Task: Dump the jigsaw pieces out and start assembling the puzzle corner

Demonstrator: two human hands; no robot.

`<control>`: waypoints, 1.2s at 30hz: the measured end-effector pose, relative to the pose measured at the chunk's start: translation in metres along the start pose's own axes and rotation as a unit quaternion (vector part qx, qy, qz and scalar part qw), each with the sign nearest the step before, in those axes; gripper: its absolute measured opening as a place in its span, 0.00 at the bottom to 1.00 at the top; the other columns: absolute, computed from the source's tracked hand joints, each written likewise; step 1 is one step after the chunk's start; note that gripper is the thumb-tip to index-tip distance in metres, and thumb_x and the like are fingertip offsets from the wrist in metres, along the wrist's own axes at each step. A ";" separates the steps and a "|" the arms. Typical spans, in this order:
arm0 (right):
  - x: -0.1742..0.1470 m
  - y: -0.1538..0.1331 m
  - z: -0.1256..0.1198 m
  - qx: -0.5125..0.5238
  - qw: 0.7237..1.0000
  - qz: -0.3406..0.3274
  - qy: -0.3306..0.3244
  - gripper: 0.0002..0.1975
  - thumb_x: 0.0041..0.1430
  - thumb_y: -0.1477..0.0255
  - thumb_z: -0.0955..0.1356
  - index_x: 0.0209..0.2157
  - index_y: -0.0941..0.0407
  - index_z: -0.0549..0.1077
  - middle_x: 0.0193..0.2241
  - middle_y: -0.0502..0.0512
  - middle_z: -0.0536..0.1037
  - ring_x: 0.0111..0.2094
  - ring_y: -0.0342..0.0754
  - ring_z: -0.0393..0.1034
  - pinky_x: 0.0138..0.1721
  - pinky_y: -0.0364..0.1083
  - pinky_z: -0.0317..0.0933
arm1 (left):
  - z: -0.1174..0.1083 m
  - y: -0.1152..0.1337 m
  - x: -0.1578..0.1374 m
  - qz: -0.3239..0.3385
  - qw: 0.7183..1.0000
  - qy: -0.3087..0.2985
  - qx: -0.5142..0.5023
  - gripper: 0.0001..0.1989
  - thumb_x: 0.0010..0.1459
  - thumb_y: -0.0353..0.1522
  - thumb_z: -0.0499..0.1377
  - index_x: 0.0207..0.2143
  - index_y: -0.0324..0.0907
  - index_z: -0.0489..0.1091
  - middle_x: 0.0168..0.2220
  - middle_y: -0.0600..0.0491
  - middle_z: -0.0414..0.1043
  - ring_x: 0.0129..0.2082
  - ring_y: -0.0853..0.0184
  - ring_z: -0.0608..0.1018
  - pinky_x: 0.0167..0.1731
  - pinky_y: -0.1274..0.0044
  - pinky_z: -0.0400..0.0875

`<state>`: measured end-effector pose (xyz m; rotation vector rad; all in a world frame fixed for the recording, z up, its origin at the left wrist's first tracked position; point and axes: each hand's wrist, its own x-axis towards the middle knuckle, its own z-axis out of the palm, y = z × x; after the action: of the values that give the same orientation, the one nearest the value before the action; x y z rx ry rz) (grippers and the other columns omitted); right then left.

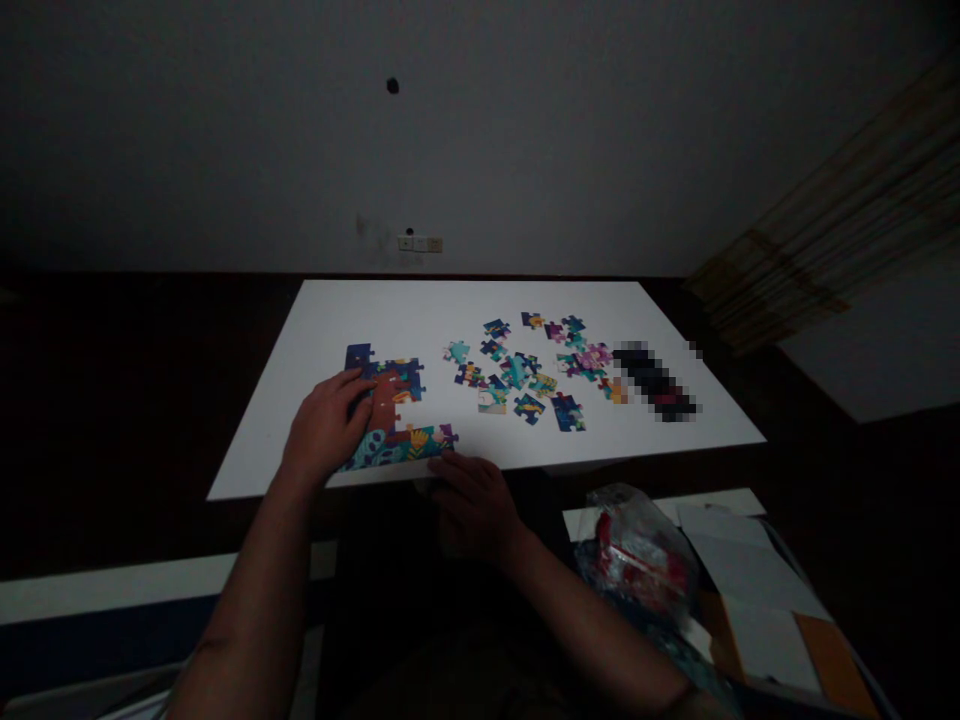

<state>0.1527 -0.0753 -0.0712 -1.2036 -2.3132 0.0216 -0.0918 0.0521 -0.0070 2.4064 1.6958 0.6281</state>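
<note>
A partly joined jigsaw puzzle (385,402) lies on the left of the white table (281,400), in dark blue, orange-brown and green. My left hand (326,415) rests over its left side, palm down with the fingers laid out and covering some of the joined pieces. At the front edge of the table, my right hand (474,500) has its fingers stretched towards the puzzle's lower right corner. Its fingertips touch or nearly touch the bottom row there; its underside is in shadow. Several loose jigsaw pieces (517,370) are scattered right of the joined part, some overlapping.
A pixelated dark object (654,382) sits at the table's right side. Below the right edge, a clear plastic bag (637,550) with red in it lies beside folded pale sheets (750,570). A wall with a socket panel (420,244) stands behind.
</note>
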 end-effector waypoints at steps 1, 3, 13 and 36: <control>0.000 0.000 -0.001 -0.004 1.000 0.001 -0.002 0.10 0.60 0.68 0.62 0.39 0.48 0.73 0.62 0.40 0.61 0.64 0.45 0.49 0.57 0.50 0.57 | 0.000 0.000 0.000 0.000 1.000 -0.001 0.000 0.19 0.62 0.38 0.49 0.52 0.46 0.69 0.59 0.48 0.64 0.58 0.55 0.67 0.56 0.61 0.61; 0.000 -0.001 -0.001 -0.009 1.000 0.001 -0.003 0.10 0.60 0.68 0.62 0.39 0.48 0.73 0.61 0.39 0.61 0.64 0.44 0.49 0.57 0.49 0.57 | 0.001 -0.001 0.000 -0.003 1.000 -0.003 0.002 0.19 0.62 0.38 0.49 0.52 0.46 0.69 0.59 0.48 0.63 0.58 0.55 0.66 0.56 0.61 0.61; 0.000 -0.002 0.001 -0.017 1.000 0.015 -0.021 0.11 0.59 0.68 0.62 0.39 0.44 0.74 0.61 0.36 0.60 0.64 0.44 0.50 0.57 0.51 0.58 | 0.001 -0.001 0.001 -0.008 1.000 -0.001 0.015 0.18 0.63 0.35 0.48 0.51 0.48 0.70 0.59 0.52 0.64 0.57 0.57 0.67 0.57 0.63 0.61; -0.008 0.006 -0.012 0.073 0.996 -0.002 0.046 0.12 0.56 0.71 0.64 0.42 0.47 0.71 0.55 0.41 0.71 0.60 0.46 0.58 0.56 0.50 0.59 | 0.000 0.004 0.003 -0.010 0.999 -0.014 0.034 0.20 0.62 0.40 0.47 0.52 0.47 0.69 0.59 0.51 0.64 0.58 0.56 0.66 0.58 0.64 0.61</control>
<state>0.1666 -0.0803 -0.0657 -1.1043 -2.1932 0.1284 -0.0879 0.0536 -0.0046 2.4288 1.7549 0.5402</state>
